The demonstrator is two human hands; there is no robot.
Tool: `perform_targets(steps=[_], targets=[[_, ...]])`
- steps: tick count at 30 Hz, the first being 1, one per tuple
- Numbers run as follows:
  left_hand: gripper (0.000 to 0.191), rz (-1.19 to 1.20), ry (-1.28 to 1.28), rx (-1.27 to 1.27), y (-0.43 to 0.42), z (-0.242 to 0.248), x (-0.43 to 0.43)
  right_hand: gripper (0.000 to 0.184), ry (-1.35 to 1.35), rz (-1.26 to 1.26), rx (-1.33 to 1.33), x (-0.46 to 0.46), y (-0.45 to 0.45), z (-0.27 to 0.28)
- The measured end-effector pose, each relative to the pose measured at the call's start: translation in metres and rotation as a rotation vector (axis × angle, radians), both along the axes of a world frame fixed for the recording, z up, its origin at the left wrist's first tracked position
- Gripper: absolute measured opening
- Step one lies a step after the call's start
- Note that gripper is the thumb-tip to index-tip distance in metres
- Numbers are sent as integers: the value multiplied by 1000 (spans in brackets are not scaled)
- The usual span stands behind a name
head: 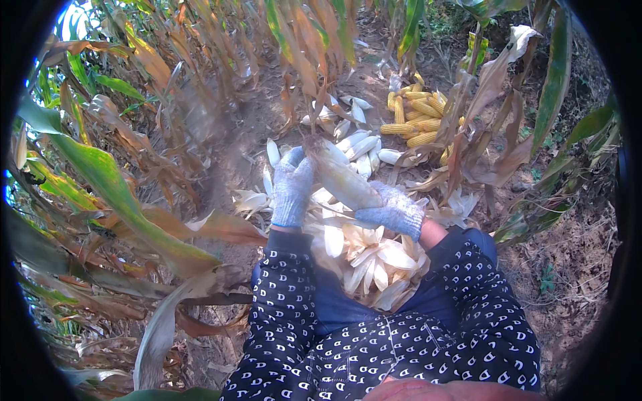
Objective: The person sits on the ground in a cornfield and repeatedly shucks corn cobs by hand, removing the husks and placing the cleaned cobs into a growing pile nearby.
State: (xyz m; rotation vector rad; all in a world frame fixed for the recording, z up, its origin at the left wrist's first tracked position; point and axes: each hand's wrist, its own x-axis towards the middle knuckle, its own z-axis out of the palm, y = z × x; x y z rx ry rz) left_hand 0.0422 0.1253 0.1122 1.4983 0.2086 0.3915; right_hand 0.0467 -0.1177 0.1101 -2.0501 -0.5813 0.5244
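Observation:
An ear of corn in its pale husk (346, 180) is held slantwise between my two gloved hands. My right hand (393, 208), in a grey knit glove, grips its lower end. At the upper end, my left hand (294, 183) has its fingers around the tip beside the brown silk (315, 144); the exact finger hold is partly hidden. Loose dry husks (386, 258) are heaped below the ear, between my legs. Just beyond the hands lie several ears in whitish husks (362, 146) on the soil.
A pile of bare yellow corn cobs (421, 115) lies on the ground ahead to the right. Dry cornstalks and leaves (155, 135) crowd the left side. A long green leaf (120, 200) reaches in near my left arm, and drooping brown leaves (481, 120) hang at the right.

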Motion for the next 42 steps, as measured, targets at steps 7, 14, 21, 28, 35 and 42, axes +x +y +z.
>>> perform_targets(steps=[7, 14, 21, 28, 35, 42], targets=[[15, 49, -5, 49, 2, -4, 0, 70, -152, -27, 39, -10, 7, 7], [15, 17, -117, -463, 0, -24, 9, 75, -300, -115, 74, -14, 12, -4], [37, -72, -183, -439, 2, -33, 16, 58, -264, -175, 214, -17, 17, 6], [41, -128, -23, -553, -8, -23, 8, 58, -254, -75, 198, -7, 10, 7], [33, -109, -156, -596, -14, -28, 10, 69, -446, -106, 28, -8, 13, 7], [37, 63, -86, -936, -30, -12, 2, 72, -455, -83, 46, 8, 11, -3]])
